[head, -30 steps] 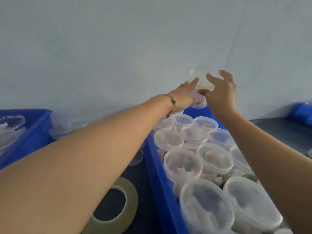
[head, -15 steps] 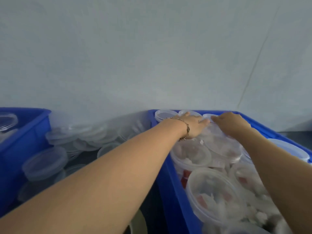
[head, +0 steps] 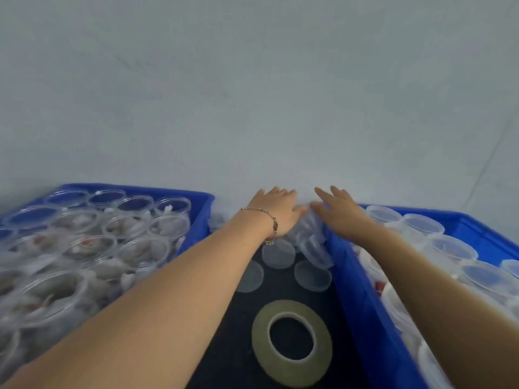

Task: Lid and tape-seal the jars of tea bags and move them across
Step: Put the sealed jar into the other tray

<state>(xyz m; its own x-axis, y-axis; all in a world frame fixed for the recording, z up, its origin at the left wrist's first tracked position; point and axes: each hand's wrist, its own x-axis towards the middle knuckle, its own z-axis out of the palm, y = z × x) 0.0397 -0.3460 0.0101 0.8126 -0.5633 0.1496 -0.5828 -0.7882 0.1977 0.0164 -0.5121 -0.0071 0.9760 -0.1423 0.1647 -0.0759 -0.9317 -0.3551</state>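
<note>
Left hand (head: pixel 276 210), right hand (head: pixel 338 210) over loose lids (head: pixel 309 240); fingers spread, apparently gripping nothing; tape roll (head: pixel 292 343) nearer.

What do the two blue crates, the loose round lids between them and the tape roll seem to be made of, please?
The blue crates look like moulded plastic: uniform colour, faint sheen, thick rims. The loose lids seem to be thin clear plastic, since the dark table shows through them. The tape roll looks like glossy, olive-tinted film tape wound on a pale core, probably cardboard.
</note>
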